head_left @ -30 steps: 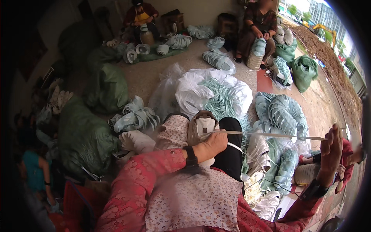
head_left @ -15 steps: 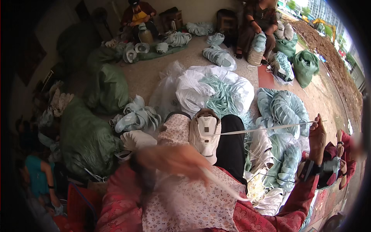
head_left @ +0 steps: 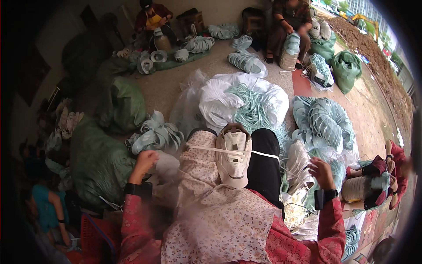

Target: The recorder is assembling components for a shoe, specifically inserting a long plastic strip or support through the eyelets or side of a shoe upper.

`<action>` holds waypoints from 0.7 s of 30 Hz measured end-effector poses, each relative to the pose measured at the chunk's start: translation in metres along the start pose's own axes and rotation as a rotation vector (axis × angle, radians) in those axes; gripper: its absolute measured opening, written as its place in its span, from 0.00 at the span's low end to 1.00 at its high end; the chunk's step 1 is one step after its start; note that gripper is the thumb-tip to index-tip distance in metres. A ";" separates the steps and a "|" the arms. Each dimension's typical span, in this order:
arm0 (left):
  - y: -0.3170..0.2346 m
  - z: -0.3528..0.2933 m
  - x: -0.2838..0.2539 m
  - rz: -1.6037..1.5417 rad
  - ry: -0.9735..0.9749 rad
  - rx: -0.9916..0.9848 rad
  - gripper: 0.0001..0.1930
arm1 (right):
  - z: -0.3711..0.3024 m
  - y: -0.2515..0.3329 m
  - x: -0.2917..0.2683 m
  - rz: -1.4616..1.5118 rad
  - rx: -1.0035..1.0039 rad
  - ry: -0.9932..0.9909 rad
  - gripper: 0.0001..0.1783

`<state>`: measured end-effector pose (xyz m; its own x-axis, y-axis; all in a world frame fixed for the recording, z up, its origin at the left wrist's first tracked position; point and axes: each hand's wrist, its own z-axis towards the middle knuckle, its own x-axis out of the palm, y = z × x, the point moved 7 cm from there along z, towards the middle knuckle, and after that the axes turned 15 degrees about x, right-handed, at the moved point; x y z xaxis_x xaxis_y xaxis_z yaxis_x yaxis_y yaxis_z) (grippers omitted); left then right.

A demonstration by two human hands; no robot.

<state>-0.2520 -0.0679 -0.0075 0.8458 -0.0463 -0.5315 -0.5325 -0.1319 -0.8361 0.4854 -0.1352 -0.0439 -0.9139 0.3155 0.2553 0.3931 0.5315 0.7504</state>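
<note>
A white and beige sneaker upper (head_left: 233,168) sits between my knees, its pale toe toward me and its brown collar at the far end. One flat white shoelace (head_left: 267,155) runs through it crosswise, with one end lying over my left thigh and the other over my right knee. My left hand (head_left: 144,163) is raised left of my lap, fingers curled in, nothing visible in them. To the right of my lap hovers my right hand (head_left: 321,172), fingers loosely apart and holding nothing. Both hands are apart from the lace and the upper.
A white bag of pale green laces (head_left: 255,108) stands ahead. Pale blue-green uppers (head_left: 325,121) are heaped at right, above a bundle of cream laces (head_left: 295,210). Green sacks (head_left: 99,163) fill the left. Co-workers sit at the back and both sides; one works on an upper (head_left: 292,44).
My right hand has let go of the lace and come lower and inward. My left hand has swung from over my lap out to the left, and the lace now lies across my legs.
</note>
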 end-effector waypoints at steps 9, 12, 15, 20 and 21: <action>-0.206 0.015 0.139 0.209 0.057 0.958 0.09 | -0.032 0.009 0.209 -0.870 -0.561 0.165 0.14; -0.228 0.017 0.179 0.368 0.211 0.914 0.11 | -0.038 0.026 0.245 -1.077 -1.034 0.015 0.13; -0.233 0.017 0.202 0.483 0.243 0.900 0.20 | -0.017 0.007 0.264 -1.355 -0.860 0.186 0.12; -0.233 0.015 0.213 0.392 0.307 0.870 0.27 | -0.012 0.002 0.281 -1.389 -0.846 0.238 0.14; -0.231 0.015 0.215 0.395 0.343 0.848 0.28 | -0.009 0.001 0.283 -1.397 -0.822 0.257 0.12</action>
<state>0.0520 -0.0323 0.0691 0.4948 -0.2358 -0.8364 -0.5108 0.6997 -0.4995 0.2265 -0.0524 0.0349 -0.5175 -0.1973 -0.8326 -0.7816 -0.2870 0.5538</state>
